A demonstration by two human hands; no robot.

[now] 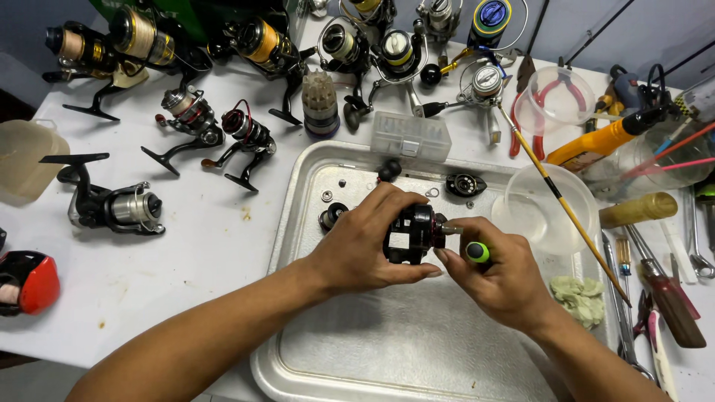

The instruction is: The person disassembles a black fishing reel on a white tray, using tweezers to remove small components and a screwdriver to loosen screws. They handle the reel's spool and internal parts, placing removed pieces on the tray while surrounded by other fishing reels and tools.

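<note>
We work at a white table (186, 253) crowded with fishing gear, and most of what matters sits over the big dented metal tray (417, 350) in front of us. Beyond the tray's far rim stand rows of spinning reels (246, 134), whole as far as we can see, with a clear plastic parts box (411, 135) just beside the rim; to the right lie pliers (547, 97), screwdrivers and a clear plastic tub (547, 205) resting on the tray's right edge with a thin rod across it. Above the tray's middle our left hand (357, 249) clamps its fingers around a black reel body (410, 232) with a dark red band, holding it off the tray floor. Our right hand (506, 279) is closed around a small green-capped screwdriver (477, 251), whose tip meets the right side of the reel body (we cannot tell whether it sits in a screw head). By our judgement the strip-down is partway along: a black side plate (465, 184), a knob (388, 170), a spool-like piece (331, 216) and several washers (326, 196) already lie loose on the tray's far part, while the main body remains largely assembled in our grip.
</note>
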